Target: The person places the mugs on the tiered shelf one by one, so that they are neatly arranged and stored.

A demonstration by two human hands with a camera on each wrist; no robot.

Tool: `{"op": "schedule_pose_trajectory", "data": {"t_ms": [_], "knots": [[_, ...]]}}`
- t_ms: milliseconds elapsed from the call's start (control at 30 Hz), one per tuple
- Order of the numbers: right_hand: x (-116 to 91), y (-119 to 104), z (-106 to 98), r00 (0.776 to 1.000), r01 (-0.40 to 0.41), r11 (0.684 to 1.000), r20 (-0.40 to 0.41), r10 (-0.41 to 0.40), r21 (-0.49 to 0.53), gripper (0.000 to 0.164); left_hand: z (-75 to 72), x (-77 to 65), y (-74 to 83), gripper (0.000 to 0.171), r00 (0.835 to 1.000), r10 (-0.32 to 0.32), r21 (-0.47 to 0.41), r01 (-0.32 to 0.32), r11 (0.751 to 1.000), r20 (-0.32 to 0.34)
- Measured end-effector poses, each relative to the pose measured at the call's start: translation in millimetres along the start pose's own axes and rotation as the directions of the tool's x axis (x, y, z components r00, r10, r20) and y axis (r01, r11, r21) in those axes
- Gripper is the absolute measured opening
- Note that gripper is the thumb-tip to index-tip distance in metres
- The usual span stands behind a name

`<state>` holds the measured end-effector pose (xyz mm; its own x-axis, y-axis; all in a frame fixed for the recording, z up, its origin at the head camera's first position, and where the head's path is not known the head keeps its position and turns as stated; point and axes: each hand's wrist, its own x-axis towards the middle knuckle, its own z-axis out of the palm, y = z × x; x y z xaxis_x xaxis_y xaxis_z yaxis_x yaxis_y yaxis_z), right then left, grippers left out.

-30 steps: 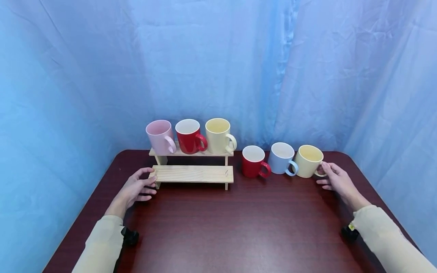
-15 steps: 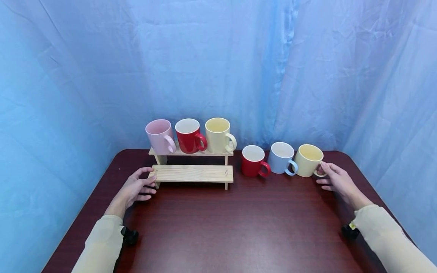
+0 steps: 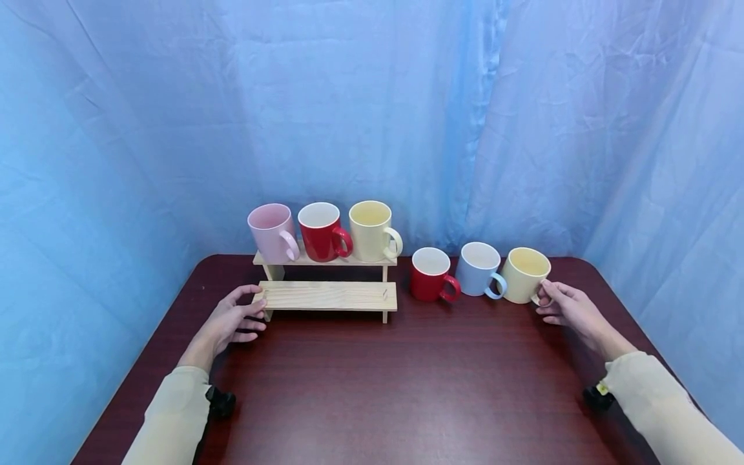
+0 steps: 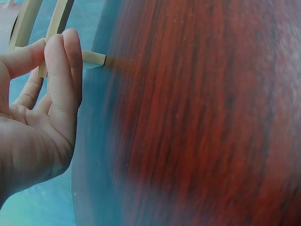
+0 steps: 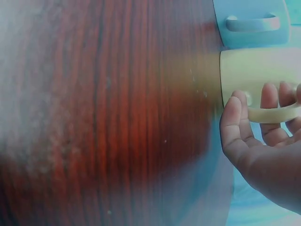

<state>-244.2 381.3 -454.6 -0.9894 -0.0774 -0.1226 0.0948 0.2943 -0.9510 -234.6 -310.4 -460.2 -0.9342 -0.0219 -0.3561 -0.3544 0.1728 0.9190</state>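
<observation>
At the left end of a two-tier wooden stand (image 3: 328, 295), my left hand (image 3: 228, 321) pinches the lower shelf between thumb and fingers. In the left wrist view, the thumb and fingers of that left hand (image 4: 44, 122) meet at the shelf's end (image 4: 55, 26). My right hand (image 3: 578, 316) holds the handle of the yellow mug (image 3: 521, 278), which stands upright at the right end of the row on the table. In the right wrist view, several fingers pass through or around the mug's handle (image 5: 273, 115); the thumb's contact is partly hidden.
A light blue mug (image 3: 475, 274) and a red mug (image 3: 427, 281) stand left of the yellow one. On the upper shelf are a pink mug (image 3: 270, 236), another red mug (image 3: 318, 239) and a pale yellow mug (image 3: 367, 239). Blue curtains (image 3: 372, 97) surround the dark table (image 3: 407, 387).
My right hand has moved slightly left at the yellow mug, and the mug's handle has turned a little toward me. The left hand and the stand look unchanged.
</observation>
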Motion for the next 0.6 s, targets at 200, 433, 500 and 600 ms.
{"op": "schedule_pose_trajectory", "data": {"t_ms": [200, 433, 500, 600], "knots": [[-2, -2, 5, 0.999, -0.005, 0.999, 0.034, 0.003, 0.053, 0.044, 0.0, -0.9, 0.5, 0.060, 1.000, 0.000, 0.000, 0.000, 1.000, -0.001], [-6, -4, 13, 0.999, 0.022, 0.996, 0.032, -0.025, 0.086, 0.046, 0.7, -1.0, 0.2, 0.061, 1.000, -0.002, -0.002, 0.002, 1.000, -0.004], [-9, -7, 14, 0.999, 0.036, 0.995, 0.031, -0.039, 0.097, 0.046, 0.8, -0.9, 0.2, 0.061, 1.000, -0.003, -0.001, 0.003, 1.000, -0.006], [-14, -14, 14, 0.997, 0.068, 0.990, 0.022, -0.071, 0.123, 0.043, 0.7, -0.7, 0.6, 0.061, 1.000, -0.001, 0.004, 0.001, 1.000, -0.006]]}}
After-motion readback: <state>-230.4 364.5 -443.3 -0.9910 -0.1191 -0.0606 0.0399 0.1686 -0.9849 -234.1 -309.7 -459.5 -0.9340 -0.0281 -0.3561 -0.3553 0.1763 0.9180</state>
